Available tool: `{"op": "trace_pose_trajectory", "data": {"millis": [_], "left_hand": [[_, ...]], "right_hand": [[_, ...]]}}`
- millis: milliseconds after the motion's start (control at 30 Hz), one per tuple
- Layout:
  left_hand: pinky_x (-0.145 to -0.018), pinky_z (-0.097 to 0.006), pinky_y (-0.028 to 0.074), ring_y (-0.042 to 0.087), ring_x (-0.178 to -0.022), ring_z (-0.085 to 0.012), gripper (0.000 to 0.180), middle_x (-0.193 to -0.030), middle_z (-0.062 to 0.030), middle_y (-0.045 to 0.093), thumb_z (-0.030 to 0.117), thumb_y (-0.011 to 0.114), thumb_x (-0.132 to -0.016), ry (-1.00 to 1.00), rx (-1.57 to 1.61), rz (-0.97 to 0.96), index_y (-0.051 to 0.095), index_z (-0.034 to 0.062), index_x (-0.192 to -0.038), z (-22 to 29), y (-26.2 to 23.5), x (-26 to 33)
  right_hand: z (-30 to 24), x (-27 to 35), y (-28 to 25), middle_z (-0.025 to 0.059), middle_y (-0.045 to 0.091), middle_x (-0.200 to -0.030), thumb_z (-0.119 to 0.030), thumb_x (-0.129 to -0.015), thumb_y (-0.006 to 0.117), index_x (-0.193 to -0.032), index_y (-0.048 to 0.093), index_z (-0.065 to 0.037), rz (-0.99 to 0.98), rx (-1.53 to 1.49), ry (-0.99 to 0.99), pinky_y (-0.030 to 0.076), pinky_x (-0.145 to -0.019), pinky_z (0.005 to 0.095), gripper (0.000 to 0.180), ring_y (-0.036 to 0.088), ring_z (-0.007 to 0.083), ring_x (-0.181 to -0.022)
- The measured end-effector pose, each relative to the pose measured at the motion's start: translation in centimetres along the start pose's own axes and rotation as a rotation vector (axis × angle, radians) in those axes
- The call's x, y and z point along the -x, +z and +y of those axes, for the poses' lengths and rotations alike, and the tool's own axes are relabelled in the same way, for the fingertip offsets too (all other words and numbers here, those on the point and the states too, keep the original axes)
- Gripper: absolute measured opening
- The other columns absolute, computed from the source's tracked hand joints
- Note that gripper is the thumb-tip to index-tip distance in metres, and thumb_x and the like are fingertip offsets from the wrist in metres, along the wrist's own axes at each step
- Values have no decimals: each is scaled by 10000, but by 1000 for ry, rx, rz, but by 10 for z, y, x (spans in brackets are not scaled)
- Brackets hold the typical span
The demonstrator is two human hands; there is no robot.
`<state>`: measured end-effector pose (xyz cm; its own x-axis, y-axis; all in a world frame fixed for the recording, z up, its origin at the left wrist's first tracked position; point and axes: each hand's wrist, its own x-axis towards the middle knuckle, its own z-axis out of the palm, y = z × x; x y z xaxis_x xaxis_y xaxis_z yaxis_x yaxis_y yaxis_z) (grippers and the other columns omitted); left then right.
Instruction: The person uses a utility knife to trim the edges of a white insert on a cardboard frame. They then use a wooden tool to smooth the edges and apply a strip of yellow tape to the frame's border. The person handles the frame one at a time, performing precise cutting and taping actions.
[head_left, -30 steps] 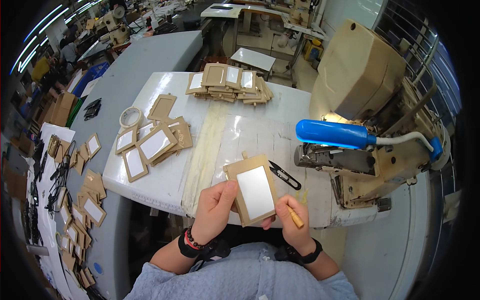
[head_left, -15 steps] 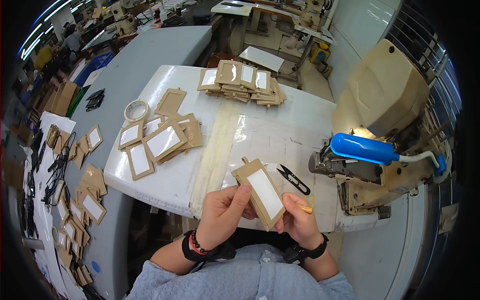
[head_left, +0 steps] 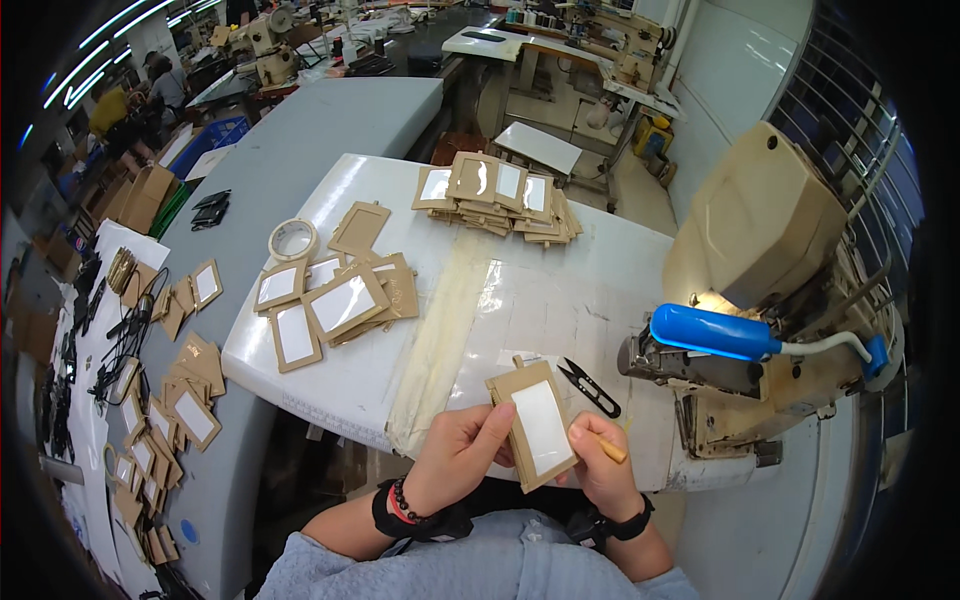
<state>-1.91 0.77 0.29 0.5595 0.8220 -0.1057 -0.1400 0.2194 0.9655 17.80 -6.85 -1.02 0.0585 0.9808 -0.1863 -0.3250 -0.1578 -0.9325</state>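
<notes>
Between my two hands is a tan card holder [head_left: 543, 428] with a white window and a small tab at its top, held tilted above the table's near edge. My left hand [head_left: 462, 452] grips its left side, thumb on the front. With its fingers closed, my right hand [head_left: 603, 465] holds the lower right edge and also a tool with a short wooden handle [head_left: 612, 450]; the tool's other end is hidden. Black thread snips [head_left: 590, 388] lie on the table just beyond the holder.
A sewing machine [head_left: 750, 380] with a blue lamp [head_left: 712, 331] stands at the right. Stacked card holders [head_left: 497, 193] sit at the table's far side. More holders [head_left: 340, 300] and a tape roll [head_left: 292, 240] lie left. Further holders [head_left: 195, 412] cover part of the grey bench [head_left: 330, 115].
The view has tipped up slightly, so the table sits lower in it. The card holder is turned a little more upright, and both hands still grip it.
</notes>
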Motion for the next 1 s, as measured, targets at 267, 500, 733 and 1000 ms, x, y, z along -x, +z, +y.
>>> {"op": "trace_pose_trajectory", "data": {"millis": [267,500,733,1000], "left_hand": [[-727,-234,538,652,-809,-113,258,-996,-61,640,129,631,-952,-106,144,-51,540,-21,-1142,-12,-1,4],[-628,-216,486,573,-701,-57,281,-943,-17,574,114,582,-965,112,-164,278,528,8,-1219,-18,-38,-26],[-634,-353,524,653,-698,-226,383,-814,-150,671,153,578,-940,283,-696,573,560,-33,-1274,68,-152,-193],[-593,-374,588,719,-748,-276,291,-943,-186,716,154,643,-911,-29,-502,787,681,89,-1191,40,-208,-314]], "right_hand": [[3,13,-3,80,646,-739,-148,-1001,535,-862,545,5,70,348,-210,514,-614,254,207,622,111,-662],[8,24,-30,125,674,-755,-177,-1011,520,-903,558,25,160,426,-243,525,-646,263,233,643,139,-673],[-6,60,-67,136,650,-687,-276,-1036,460,-877,513,7,349,427,-277,492,-583,254,329,627,169,-580],[8,93,-82,97,646,-741,-246,-1030,502,-944,574,3,442,369,-174,520,-627,249,273,623,133,-646]]}}
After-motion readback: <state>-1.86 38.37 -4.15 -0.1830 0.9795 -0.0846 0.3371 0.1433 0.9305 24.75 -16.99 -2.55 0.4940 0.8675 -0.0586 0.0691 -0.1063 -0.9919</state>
